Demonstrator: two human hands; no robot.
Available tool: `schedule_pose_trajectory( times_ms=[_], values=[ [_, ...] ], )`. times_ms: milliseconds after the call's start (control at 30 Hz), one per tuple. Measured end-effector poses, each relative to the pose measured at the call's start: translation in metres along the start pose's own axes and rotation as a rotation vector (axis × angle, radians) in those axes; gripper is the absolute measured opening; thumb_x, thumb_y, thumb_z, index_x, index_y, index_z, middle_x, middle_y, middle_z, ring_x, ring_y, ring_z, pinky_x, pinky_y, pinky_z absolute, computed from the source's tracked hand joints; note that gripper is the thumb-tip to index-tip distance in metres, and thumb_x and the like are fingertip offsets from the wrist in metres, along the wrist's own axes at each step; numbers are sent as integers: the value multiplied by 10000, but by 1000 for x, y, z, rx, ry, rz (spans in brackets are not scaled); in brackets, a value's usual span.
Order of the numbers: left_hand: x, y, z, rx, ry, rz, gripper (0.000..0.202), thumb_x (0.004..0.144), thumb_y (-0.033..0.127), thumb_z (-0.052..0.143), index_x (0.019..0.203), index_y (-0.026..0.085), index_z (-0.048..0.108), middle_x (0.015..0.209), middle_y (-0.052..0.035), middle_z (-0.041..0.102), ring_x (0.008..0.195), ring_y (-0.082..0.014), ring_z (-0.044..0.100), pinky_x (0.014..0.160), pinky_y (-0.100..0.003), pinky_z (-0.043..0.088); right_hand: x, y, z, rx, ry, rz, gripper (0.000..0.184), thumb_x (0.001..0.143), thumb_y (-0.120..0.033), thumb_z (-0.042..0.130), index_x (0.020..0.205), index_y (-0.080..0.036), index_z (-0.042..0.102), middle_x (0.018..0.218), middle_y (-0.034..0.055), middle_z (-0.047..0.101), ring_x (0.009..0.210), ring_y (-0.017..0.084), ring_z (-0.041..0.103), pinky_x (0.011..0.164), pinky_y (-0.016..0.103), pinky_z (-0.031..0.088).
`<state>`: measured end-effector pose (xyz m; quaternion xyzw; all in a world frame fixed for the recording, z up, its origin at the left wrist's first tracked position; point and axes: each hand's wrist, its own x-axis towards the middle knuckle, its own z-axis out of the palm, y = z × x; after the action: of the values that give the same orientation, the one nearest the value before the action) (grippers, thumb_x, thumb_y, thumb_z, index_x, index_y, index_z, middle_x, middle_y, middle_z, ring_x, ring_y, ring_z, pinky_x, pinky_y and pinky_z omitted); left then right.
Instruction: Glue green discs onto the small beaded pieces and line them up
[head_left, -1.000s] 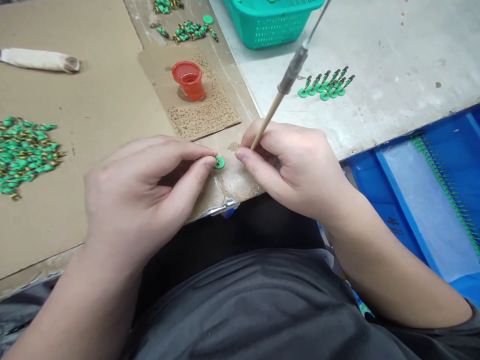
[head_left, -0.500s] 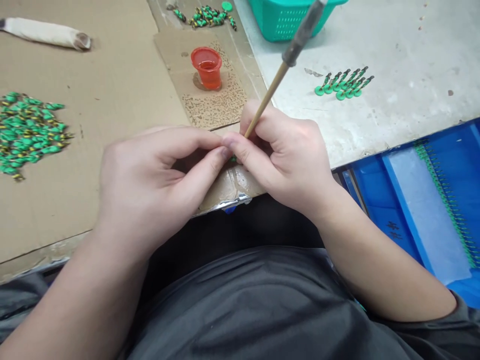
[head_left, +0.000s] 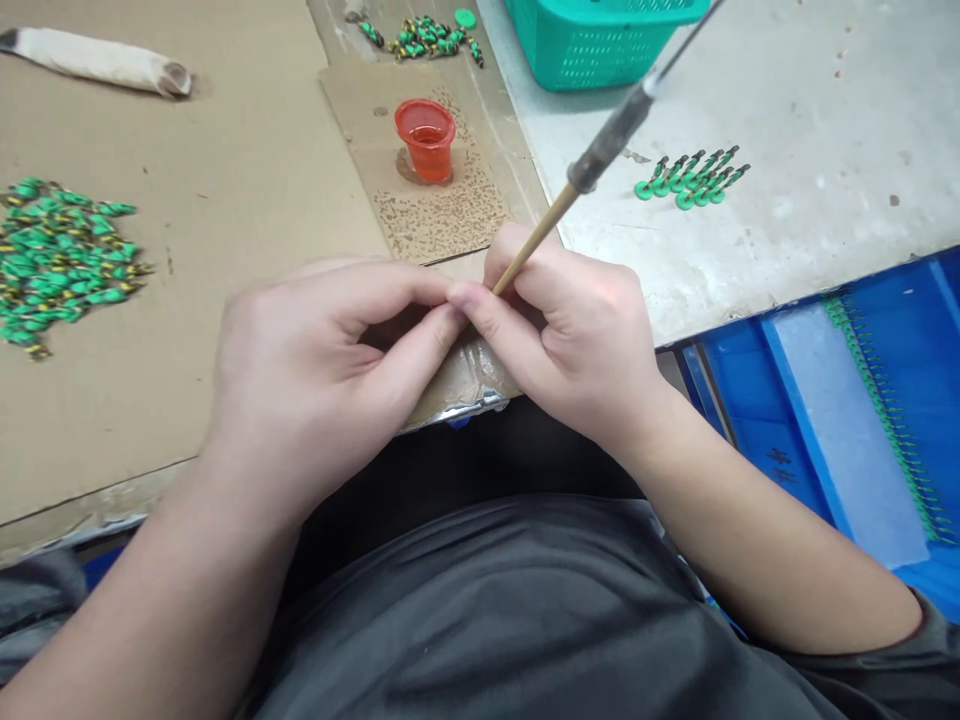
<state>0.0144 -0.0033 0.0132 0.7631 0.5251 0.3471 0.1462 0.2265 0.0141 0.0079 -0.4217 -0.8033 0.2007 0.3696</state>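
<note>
My right hand point(head_left: 574, 335) is closed around a thin wooden stick point(head_left: 544, 228), which slants up and right past the knuckles. A dark sleeve and a thin metallic spike top the stick. Its lower end is hidden in my fingers. My left hand point(head_left: 322, 365) is closed in a pinch, thumb against forefinger, its tips touching my right thumb. Whatever lies between the fingertips is covered. Both hands are held over the table's front edge. Beyond them a small red cup point(head_left: 426, 140) with liquid in it stands on a speckled piece of cardboard point(head_left: 442, 220).
A heap of small green, yellow and dark pieces point(head_left: 64, 260) lies left, a smaller pile point(head_left: 427, 38) at the back. Several green-based figures point(head_left: 690, 182) stand right, near a green basket point(head_left: 600, 55). A whitish roll point(head_left: 97, 62) lies back left. Blue trays point(head_left: 750, 390) sit lower right.
The view has shifted a little, so the table things sit slightly farther right. The stick leans more to the right, showing its metallic spike. A green bit seen below my fingertips is now hidden.
</note>
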Motion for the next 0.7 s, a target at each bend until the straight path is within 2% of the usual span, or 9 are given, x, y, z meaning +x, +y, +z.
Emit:
schedule_pose_trajectory(
  times_ms=[100,200,267,367,433,533,700],
  values=[
    [-1,2,1,13,7,-6,230,1159,315,727,1081,302,943,958,82,889,874,-129,794,836,-254,550,-3,3,8,-13,41,-42,200,1275,-318,625,1119,-256,734,1038,-8,837,1020,185,842,991,292,624],
    [-3,3,1,18,15,-33,235,1171,332,706,1104,315,930,1001,94,888,925,-141,809,879,-267,559,-4,9,16,-16,126,-103,261,1304,-378,573,1162,-234,738,997,-10,821,979,174,831,922,274,607],
    [-3,0,2,4,16,-23,233,1174,336,705,1100,319,926,996,97,885,925,-135,808,876,-261,552,-4,11,20,-13,138,-108,269,1308,-380,552,1163,-239,729,985,-9,812,959,176,819,909,277,610],
    [-1,-6,1,-29,-3,9,198,1162,341,742,1112,314,932,1020,90,909,938,-127,822,869,-242,561,-2,12,19,41,110,-49,288,1289,-386,584,1050,-258,682,984,-5,794,924,175,802,910,286,639],
    [2,-10,1,-45,-15,22,158,1147,331,780,1124,314,935,1069,93,930,975,-122,840,904,-224,582,-1,11,16,100,142,31,349,1286,-408,593,968,-266,627,954,-11,762,878,164,788,873,283,654],
    [4,-11,2,-60,-19,23,132,1128,299,810,1097,319,936,1065,109,933,958,-100,839,910,-201,587,-3,11,9,165,183,148,379,1289,-437,589,947,-275,589,887,-35,698,815,153,766,826,285,661],
    [4,-9,3,-59,-16,-5,141,1132,320,806,1128,321,948,1095,95,939,966,-97,836,910,-208,595,2,20,1,239,77,136,422,1255,-540,654,934,-274,590,840,-36,695,780,157,751,793,288,652]
  ],
)
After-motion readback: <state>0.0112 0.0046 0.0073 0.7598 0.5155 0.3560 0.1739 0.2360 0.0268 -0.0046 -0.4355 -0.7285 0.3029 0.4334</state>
